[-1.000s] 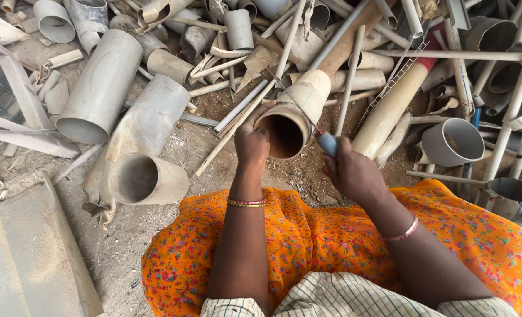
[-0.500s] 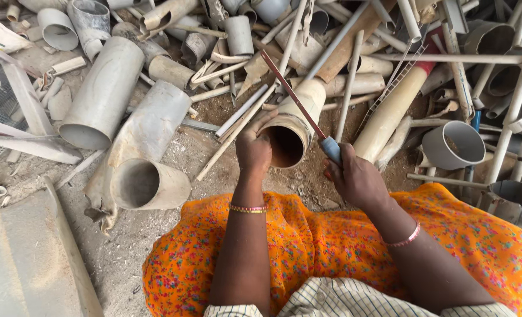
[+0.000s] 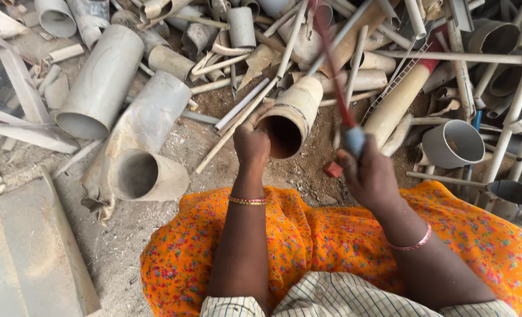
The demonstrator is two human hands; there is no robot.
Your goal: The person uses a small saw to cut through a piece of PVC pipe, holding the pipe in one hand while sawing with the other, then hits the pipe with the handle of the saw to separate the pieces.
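L hand (image 3: 251, 142) grips 1 beige pipe (image 3: 290, 114); R hand (image 3: 369, 176) 1 saw (image 3: 337, 76).

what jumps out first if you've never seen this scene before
At the centre, the left hand grips the rim of a dusty beige pipe whose dark open mouth faces the camera, while the right hand raises a thin red tool with a blue handle, blurred. Behind them a heap of grey pipe offcuts and thin rods covers the dirt ground, and bright orange flowered cloth fills the bottom of the view.
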